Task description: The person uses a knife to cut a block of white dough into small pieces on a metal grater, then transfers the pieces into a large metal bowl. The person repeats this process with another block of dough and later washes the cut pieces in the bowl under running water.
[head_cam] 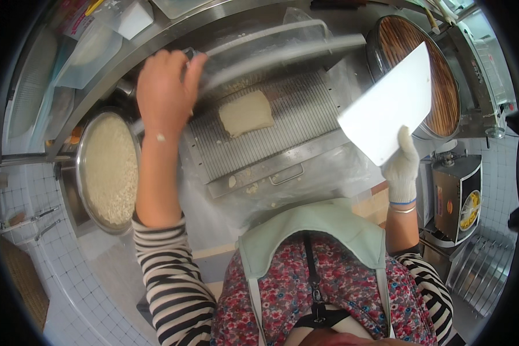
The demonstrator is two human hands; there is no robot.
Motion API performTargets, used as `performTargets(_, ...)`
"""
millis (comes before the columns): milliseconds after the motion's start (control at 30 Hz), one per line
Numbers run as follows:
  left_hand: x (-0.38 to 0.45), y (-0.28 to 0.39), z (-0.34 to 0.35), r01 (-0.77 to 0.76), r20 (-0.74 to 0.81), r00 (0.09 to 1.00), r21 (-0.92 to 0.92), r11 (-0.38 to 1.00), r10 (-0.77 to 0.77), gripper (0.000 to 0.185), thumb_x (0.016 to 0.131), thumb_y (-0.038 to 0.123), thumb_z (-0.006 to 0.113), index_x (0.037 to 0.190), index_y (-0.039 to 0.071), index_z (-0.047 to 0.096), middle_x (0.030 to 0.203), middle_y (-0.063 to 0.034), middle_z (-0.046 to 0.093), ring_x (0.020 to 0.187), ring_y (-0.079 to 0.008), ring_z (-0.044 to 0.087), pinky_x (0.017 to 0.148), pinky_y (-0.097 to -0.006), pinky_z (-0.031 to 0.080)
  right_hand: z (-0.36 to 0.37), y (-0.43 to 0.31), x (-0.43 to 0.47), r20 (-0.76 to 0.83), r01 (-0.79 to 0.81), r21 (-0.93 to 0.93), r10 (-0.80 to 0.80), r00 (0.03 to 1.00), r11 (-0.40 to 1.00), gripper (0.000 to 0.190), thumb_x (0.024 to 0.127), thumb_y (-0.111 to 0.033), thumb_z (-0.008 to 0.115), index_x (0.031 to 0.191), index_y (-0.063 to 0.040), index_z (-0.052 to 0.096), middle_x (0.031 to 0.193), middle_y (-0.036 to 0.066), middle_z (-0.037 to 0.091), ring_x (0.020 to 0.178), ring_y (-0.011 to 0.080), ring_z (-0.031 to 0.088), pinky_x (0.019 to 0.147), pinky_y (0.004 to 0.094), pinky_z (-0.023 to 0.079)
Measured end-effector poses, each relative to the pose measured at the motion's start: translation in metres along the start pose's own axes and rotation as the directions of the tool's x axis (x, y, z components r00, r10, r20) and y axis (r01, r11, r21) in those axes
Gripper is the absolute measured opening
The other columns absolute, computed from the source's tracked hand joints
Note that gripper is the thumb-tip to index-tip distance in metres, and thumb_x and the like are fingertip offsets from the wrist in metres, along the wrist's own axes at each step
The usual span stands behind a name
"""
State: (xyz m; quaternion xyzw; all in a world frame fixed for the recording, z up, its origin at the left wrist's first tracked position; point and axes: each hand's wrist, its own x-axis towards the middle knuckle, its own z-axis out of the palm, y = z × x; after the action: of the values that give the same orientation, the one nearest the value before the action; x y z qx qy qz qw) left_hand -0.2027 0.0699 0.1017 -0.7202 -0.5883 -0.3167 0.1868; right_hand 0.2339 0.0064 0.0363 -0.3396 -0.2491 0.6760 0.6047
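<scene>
A pale slab of what looks like dough (246, 113) lies on the slotted metal bed of a hand-operated cutter (305, 101). Behind the slab stands the cutter's raised metal frame with a bar handle (268, 32). My bare left hand (166, 88), slightly blurred, is over the frame's left end, thumb apart from the fingers; whether it grips anything there is unclear. In my right hand (401, 160), which wears a white knit glove, is a flat white plastic sheet (387, 106), held by its lower corner. Small pale scraps lie along the cutter's front edge.
A large metal bowl of small pale pieces (108, 173) stands at left. At right are a round, slatted bamboo steamer (415, 78) and a metal appliance (454, 194). A clear plastic sheet (337, 168) lies under the cutter. A shelf with plastic containers (88, 54) borders the upper left.
</scene>
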Motion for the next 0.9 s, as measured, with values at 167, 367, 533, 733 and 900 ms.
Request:
performTargets(167, -0.083, 0.07, -0.028, 0.035, 0.236, 0.972, -0.178, 0.983, 0.009, 0.038, 0.085, 0.031, 0.08, 0.069, 0.008, 0.055, 0.069, -0.0098, 0.052, 0.065, -0.0309, 0.053, 0.059, -0.0425, 0.042, 0.0, -0.024, 0.003, 0.169, 0.032, -0.077, -0.018, 0.985, 0.997, 0.06, 0.106, -0.032, 0.055, 0.153, -0.001, 0.036, 0.144, 0.017, 0.057, 0.128, 0.0323, 0.061, 0.108, 0.0466, 0.051)
performTargets(367, -0.202, 0.112, -0.003, 0.322, 0.441, 0.89, -0.429, 0.844, -0.115, 0.029, 0.087, 0.022, 0.078, 0.074, 0.005, 0.058, 0.071, -0.0097, 0.054, 0.066, -0.0311, 0.054, 0.061, -0.0431, 0.045, 0.014, -0.013, 0.018, 0.121, -0.011, -0.212, 0.037, 0.992, 0.977, 0.072, 0.102, -0.035, 0.061, 0.151, 0.009, 0.032, 0.138, 0.026, 0.057, 0.123, 0.0343, 0.065, 0.1, 0.0433, 0.058)
performTargets(533, -0.235, 0.116, 0.015, 0.414, 0.37, 0.889, -0.399, 0.818, -0.27, 0.022, 0.09, 0.013, 0.072, 0.075, 0.005, 0.058, 0.072, -0.0094, 0.055, 0.067, -0.0311, 0.056, 0.061, -0.0421, 0.045, 0.018, 0.005, 0.042, 0.164, -0.081, -0.278, 0.13, 0.978, 0.957, 0.071, 0.102, -0.033, 0.061, 0.151, 0.009, 0.032, 0.139, 0.026, 0.057, 0.123, 0.0337, 0.065, 0.098, 0.0412, 0.06)
performTargets(733, -0.262, 0.121, 0.038, 0.375, 0.324, 0.905, -0.298, 0.878, -0.276, 0.022, 0.089, 0.013, 0.071, 0.074, 0.006, 0.057, 0.071, -0.0083, 0.055, 0.066, -0.0299, 0.056, 0.059, -0.0408, 0.046, 0.03, 0.02, 0.063, 0.084, -0.116, -0.409, 0.164, 0.983, 0.905, 0.063, 0.102, -0.028, 0.063, 0.148, 0.01, 0.04, 0.137, 0.023, 0.059, 0.123, 0.0286, 0.063, 0.103, 0.0382, 0.053)
performTargets(900, -0.263, 0.124, 0.038, 0.488, 0.318, 0.867, -0.379, 0.786, -0.384, 0.021, 0.087, 0.019, 0.076, 0.093, 0.004, 0.062, 0.087, -0.0107, 0.059, 0.076, -0.029, 0.059, 0.064, -0.0369, 0.048, 0.023, 0.031, 0.104, 0.114, -0.075, -0.677, 0.205, 0.972, 0.732, 0.055, 0.103, -0.022, 0.063, 0.143, 0.011, 0.047, 0.133, 0.02, 0.062, 0.121, 0.0243, 0.062, 0.103, 0.0353, 0.051)
